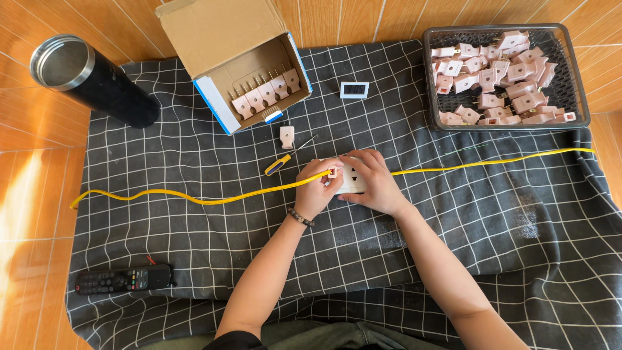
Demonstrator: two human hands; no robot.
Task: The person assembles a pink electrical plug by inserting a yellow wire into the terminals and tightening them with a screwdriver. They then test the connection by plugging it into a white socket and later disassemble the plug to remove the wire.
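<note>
- Left hand (315, 192) — fingers curled, pinching a small pink plug (332, 172) at the fingertips, pressed against the white socket block (350, 185).
- Right hand (376, 185) — laid over the white socket block from the right, fingers bent down onto its top, steadying it at the middle of the checked dark cloth (194, 227).
- Yellow cable (194, 199) — stretched across the cloth from left edge to right, passing under both hands.
- Just above the hands: a yellow-handled screwdriver (280, 163) and a single loose pink plug (287, 136), lying apart from each other.
- Upper middle: open cardboard box (220, 32) with a row of pink plugs inside; small white frame (354, 89) beside it.
- Upper right: wire basket (576, 97) heaped with pink plugs.
- Upper left: black tumbler (97, 81) on its side; lower left: black remote control (123, 279).
</note>
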